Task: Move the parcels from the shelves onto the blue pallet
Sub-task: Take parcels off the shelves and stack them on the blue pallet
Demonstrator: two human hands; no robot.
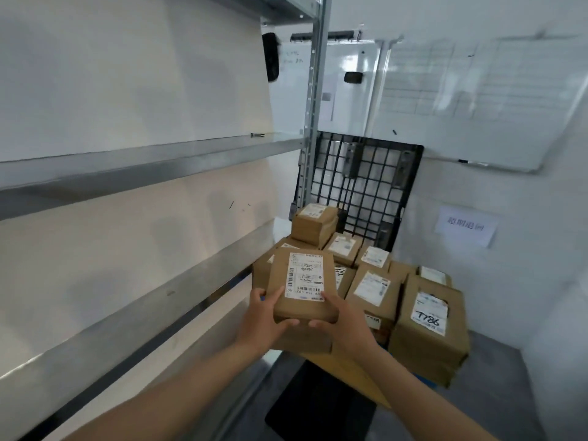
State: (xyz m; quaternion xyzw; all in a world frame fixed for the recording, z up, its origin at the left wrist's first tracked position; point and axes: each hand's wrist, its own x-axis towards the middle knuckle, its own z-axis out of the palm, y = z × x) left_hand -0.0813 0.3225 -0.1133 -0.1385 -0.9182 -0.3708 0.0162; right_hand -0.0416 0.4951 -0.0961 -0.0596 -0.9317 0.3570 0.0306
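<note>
I hold a small brown cardboard parcel [304, 286] with a white shipping label in both hands, above the near left part of a pile. My left hand [264, 316] grips its lower left corner and my right hand [342, 319] grips its lower right corner. Below and behind it lies a pile of several brown labelled parcels [375, 288], one marked T786 [429, 319]. The pile hides the blue pallet almost fully; only a thin blue sliver [428, 381] shows at the pile's lower right edge.
Bare metal shelves [136, 160] run along the left, with an upright post [313, 106]. A black grid pallet [366, 189] leans on the back wall. Whiteboards [477, 100] hang on the wall. A black mat [315, 405] lies on the grey floor.
</note>
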